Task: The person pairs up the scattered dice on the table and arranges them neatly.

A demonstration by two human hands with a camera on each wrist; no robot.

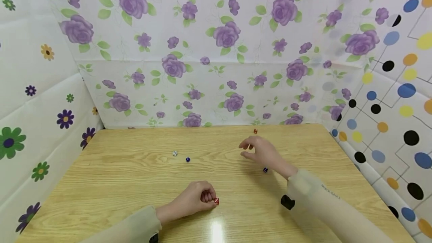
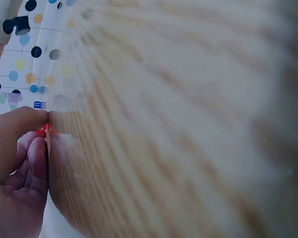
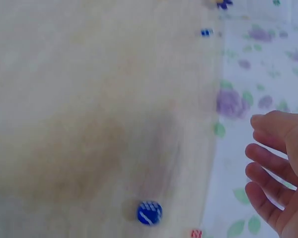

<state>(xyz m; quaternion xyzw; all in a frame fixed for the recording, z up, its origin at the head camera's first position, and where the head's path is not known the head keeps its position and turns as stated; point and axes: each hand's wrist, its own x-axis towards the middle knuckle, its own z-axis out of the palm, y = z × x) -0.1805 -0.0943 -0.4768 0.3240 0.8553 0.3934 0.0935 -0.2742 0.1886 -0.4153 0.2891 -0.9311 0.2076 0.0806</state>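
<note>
Floral cloth (image 1: 200, 46) is hung at the far side of a wood-grained table (image 1: 101, 186), with a flowered cloth (image 1: 44, 74) at left and a dotted cloth (image 1: 384, 93) at right. Five dice are distributed over the tabletop. At the near centre, a red die (image 1: 216, 201) is pinched, as far as can be judged, between the thumb and forefinger of the left hand (image 1: 197, 198); the other fingers are curled in, and the die is seen low at the table surface. At the right, the right hand (image 1: 261, 151) is held above the table, its fingers spread in a loose curve with nothing between them. A right blue die (image 1: 265, 170) is seen just beside its wrist, and an orange-red die (image 1: 255, 131) lies beyond it, near the far edge. A white die (image 1: 174, 153) and a left blue die (image 1: 188, 159) are placed close together, left of centre. The step in hand is judged to be the handling of single dice; for the right hand, a lowering and a fingertip pinch would be called for next.
</note>
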